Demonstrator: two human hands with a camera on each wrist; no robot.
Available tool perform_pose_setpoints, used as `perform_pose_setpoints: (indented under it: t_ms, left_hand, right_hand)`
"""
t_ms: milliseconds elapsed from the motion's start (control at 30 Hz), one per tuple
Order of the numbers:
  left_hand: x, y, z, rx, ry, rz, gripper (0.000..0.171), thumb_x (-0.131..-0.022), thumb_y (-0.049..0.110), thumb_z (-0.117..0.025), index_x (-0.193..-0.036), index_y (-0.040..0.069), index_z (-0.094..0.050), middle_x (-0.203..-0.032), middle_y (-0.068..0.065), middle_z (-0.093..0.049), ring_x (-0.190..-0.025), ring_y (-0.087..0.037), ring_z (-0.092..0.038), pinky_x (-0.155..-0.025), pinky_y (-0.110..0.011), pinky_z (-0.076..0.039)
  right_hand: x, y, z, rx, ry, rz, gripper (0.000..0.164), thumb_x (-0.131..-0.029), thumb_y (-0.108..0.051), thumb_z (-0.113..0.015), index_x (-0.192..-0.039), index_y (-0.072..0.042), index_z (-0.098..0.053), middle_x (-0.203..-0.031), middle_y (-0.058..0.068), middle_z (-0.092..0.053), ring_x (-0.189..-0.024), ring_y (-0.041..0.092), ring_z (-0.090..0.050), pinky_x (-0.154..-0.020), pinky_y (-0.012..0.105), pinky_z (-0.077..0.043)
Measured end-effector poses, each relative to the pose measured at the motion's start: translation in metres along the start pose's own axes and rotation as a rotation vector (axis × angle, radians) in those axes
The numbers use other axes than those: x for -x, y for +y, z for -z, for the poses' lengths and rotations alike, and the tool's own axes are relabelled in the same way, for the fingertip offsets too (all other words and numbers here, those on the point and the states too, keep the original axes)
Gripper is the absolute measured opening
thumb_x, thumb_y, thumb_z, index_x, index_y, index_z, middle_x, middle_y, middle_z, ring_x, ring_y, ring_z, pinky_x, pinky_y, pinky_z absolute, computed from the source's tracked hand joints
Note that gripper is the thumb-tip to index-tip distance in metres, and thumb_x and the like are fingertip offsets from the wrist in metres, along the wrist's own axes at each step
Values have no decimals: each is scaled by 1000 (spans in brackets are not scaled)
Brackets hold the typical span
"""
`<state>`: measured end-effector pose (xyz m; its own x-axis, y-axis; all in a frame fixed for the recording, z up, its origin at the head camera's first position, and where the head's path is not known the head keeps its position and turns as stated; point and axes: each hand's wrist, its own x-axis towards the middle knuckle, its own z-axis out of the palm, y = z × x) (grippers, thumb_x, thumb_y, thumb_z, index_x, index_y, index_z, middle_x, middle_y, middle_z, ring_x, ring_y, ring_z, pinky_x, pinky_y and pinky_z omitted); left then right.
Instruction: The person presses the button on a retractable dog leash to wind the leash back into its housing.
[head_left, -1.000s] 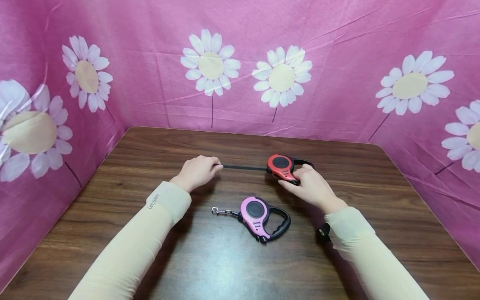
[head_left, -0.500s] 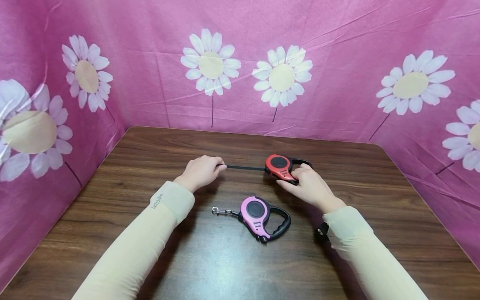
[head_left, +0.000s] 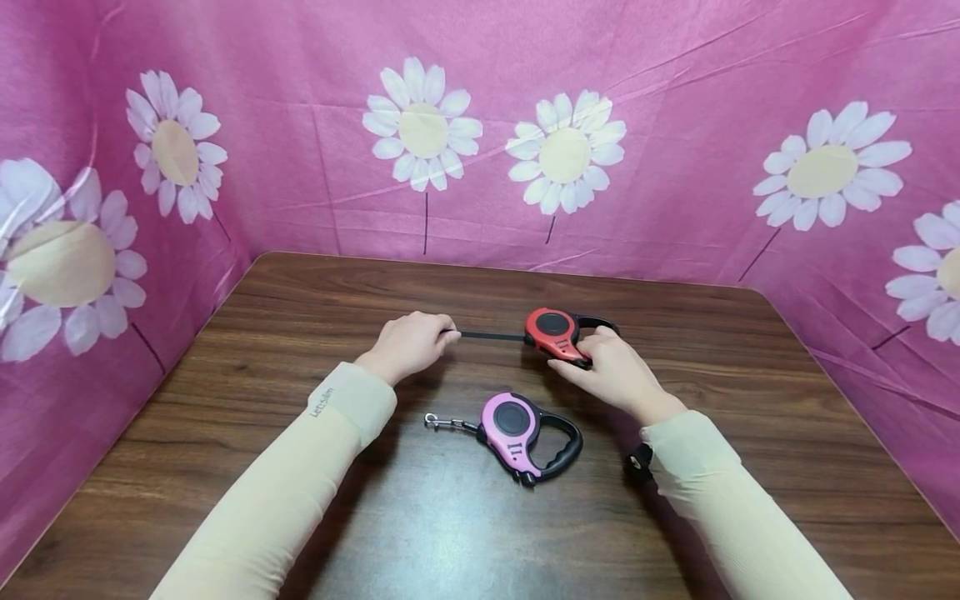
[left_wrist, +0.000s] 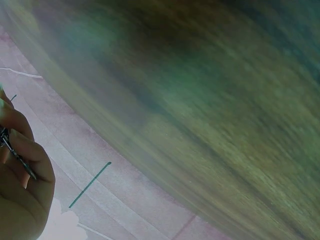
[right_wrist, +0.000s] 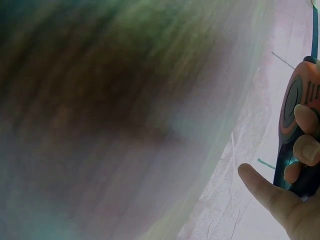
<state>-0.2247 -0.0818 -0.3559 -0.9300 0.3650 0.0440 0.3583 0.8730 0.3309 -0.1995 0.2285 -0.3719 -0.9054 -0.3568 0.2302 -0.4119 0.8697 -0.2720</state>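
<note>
A red retractable dog leash (head_left: 551, 332) with a black round centre is held by its black handle in my right hand (head_left: 617, 372). In the right wrist view, fingers curl through the handle of the red leash (right_wrist: 299, 100), and the thumb sticks out to the side. My left hand (head_left: 411, 346) pinches the end of its black strap (head_left: 491, 336), which runs straight between the two hands. Dark metal, part of the clip (left_wrist: 17, 157), shows between the left fingers in the left wrist view. Nearer me, a pink retractable leash (head_left: 512, 429) lies flat, its silver clip (head_left: 442, 422) pointing left.
The brown wood-grain table (head_left: 450, 542) lies under everything. Pink cloth (head_left: 300, 150) printed with white daisies hangs along its back and both sides. A black band (head_left: 640, 463) shows at the right wrist.
My left hand has moved right and the red leash has shifted slightly left with my right hand, so the visible strap between them is shorter. The pink leash has stayed in place.
</note>
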Motion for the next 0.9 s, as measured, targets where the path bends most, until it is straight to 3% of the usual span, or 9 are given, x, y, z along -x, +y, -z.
perform_pose_setpoints:
  t_ms: [533,900]
  left_hand:
    - [-3,11,-6,-7,-8,-9,24,-102,38,-53,-111,24,-70,-107,3,-74,-103,-23,-69,-84,-52,-52]
    - [-7,17,-13,-20,18,-50,21,-101,37,-54,-104,25,-70,-97,4,-73,-96,-22,-70,-79,-52,-53]
  right_hand:
    - [-2,-6,-1,-6,3,11,52,-86,-47,-72,-56,-19,-42,-66,-2,-46,-78,16,-45,-65,28,-36]
    - [-5,-12,-3,-23,-2,24,50,-86,-46,-73,-56,-18,-43,-65,-2,-46,-78,16,-45,-64,27,-36]
